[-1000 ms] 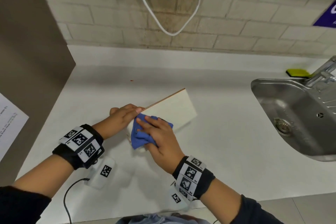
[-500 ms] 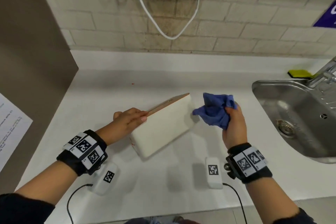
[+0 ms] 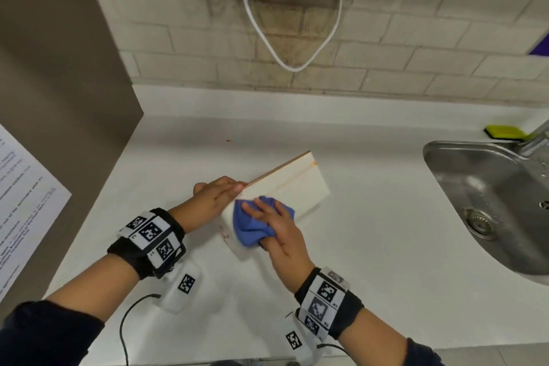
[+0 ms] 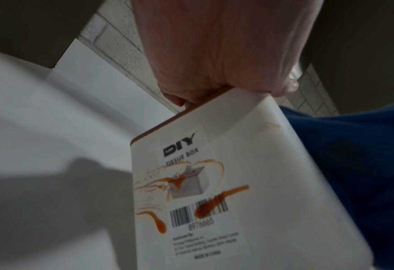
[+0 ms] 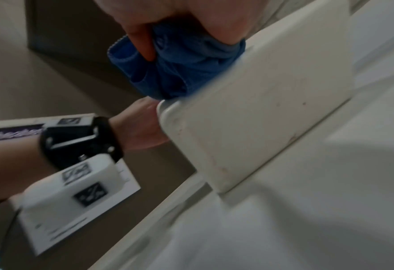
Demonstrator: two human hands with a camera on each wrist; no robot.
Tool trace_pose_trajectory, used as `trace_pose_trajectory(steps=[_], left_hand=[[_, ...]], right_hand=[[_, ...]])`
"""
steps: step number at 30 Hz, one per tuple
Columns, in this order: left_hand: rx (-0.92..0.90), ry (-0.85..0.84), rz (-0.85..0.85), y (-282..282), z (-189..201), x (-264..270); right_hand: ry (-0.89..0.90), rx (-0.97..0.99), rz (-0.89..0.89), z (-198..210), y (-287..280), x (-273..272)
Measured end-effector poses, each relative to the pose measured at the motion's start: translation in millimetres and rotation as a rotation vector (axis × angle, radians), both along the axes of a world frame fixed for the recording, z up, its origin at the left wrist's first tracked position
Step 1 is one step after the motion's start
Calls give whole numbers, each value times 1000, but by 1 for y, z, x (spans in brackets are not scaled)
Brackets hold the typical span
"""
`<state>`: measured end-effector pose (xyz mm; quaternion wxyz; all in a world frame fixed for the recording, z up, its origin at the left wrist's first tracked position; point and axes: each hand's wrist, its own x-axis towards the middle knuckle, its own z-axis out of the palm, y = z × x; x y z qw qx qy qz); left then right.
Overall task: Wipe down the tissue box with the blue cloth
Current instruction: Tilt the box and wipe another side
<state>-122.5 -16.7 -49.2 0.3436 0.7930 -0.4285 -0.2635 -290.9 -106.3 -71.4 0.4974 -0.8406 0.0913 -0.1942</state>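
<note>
A white tissue box (image 3: 300,187) with a wooden lid edge stands tilted on the white counter (image 3: 371,246). Orange-brown streaks run along its top edge and over the label on its end face (image 4: 198,193). My left hand (image 3: 214,196) grips the box at its near left end, fingers curled over the top edge (image 4: 226,60). My right hand (image 3: 276,229) holds the bunched blue cloth (image 3: 252,226) and presses it on the box's near side face, by the left corner (image 5: 186,73). The cloth (image 4: 357,164) shows beside the box in the left wrist view.
A steel sink (image 3: 490,202) with a tap lies at the right, a yellow-green sponge (image 3: 505,132) behind it. A brown panel (image 3: 59,98) with a paper sheet (image 3: 20,202) walls the left. A white cable (image 3: 267,33) hangs on the brick wall behind.
Half a second ago my right hand held the cloth lifted off, to the right of the box. It has swung back left and down, and the cloth presses the box's near side again.
</note>
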Motion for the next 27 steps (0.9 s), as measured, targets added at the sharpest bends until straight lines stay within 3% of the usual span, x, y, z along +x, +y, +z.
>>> trace_pose_trajectory(steps=[3, 5, 7, 9, 11, 13, 15, 19, 23, 25, 27], left_hand=[[5, 5, -19, -1, 3, -4], [26, -25, -36, 0, 0, -4], [21, -49, -48, 1, -7, -2], [17, -57, -44, 2, -10, -1], [24, -45, -37, 3, -8, -3], [25, -43, -39, 3, -5, -6], [17, -56, -46, 3, -2, -9], [16, -51, -54, 2, -2, -14], [17, -90, -49, 3, -6, -14], [9, -84, -48, 3, -8, -14], [4, -86, -56, 3, -9, -13]], right_hand=[[24, -114, 212, -3, 0, -9], [108, -85, 249, -4, -14, -23], [98, 146, 93, 3, -33, -41], [-19, 449, -236, 20, -61, -54], [-155, 728, -452, 35, -91, -59], [-247, 875, -491, 43, -119, -56], [-289, 894, -497, 45, -136, -43], [-146, 663, -621, 35, -145, -5], [-121, 157, -815, 10, -131, 11], [-118, -39, -844, -1, -119, 9], [17, -150, -795, -5, -107, 6]])
